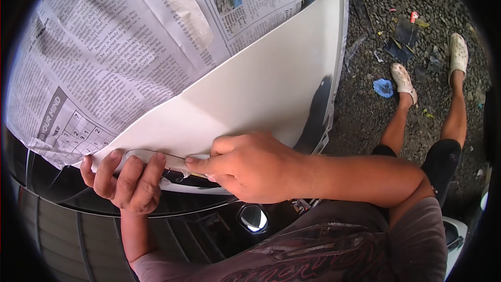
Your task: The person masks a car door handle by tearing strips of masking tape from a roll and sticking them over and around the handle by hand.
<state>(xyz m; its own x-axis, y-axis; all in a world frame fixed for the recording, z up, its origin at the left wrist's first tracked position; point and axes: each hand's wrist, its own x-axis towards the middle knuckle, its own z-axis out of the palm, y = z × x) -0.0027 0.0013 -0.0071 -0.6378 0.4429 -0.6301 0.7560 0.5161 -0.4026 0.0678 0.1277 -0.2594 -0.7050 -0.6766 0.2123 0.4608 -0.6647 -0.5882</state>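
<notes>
A white panel [245, 89] with newspaper [120, 47] over its upper left part lies before me. At its lower edge, my left hand [128, 180] has its fingers curled and pressed together around the left part of a thin, pale strip [176, 162]. My right hand [255, 167] pinches the strip's other end between thumb and forefinger, just right of my left hand. The strip lies along the panel edge between both hands; its exact kind is unclear. Parts of it are hidden under the fingers.
A dark glossy surface [78, 196] curves below the panel. Gravel ground [360, 125] with scattered litter and a blue crumpled piece [383, 87] lies at the right. Two legs in pale clogs [403, 81] stand there. A small round mirror-like object [253, 218] shows below the hands.
</notes>
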